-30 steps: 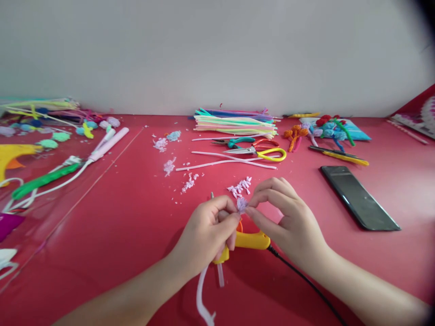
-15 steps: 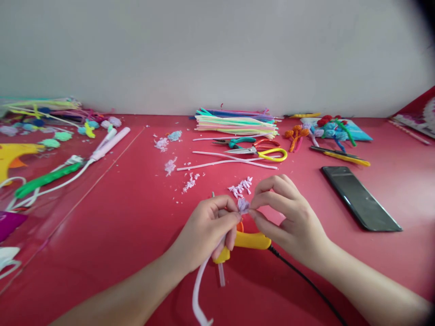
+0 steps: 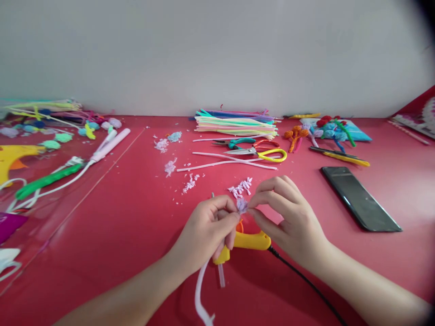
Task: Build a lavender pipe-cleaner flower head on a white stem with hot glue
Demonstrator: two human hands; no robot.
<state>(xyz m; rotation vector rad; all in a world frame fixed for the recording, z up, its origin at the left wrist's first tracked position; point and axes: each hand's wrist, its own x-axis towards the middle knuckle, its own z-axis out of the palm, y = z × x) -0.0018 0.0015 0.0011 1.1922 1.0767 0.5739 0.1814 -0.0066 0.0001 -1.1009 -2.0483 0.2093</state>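
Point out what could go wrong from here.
The left hand appears close to the yellow glue gun; if that is hot, which the picture can't show, it could burn the skin. The loose lilac snippets lie close to the right hand, so a careless sweep might scatter them.

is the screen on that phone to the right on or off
Off, by its look: the phone screen is dark, with faint reflections and nothing lit. Whether it is powered down, I cannot tell.
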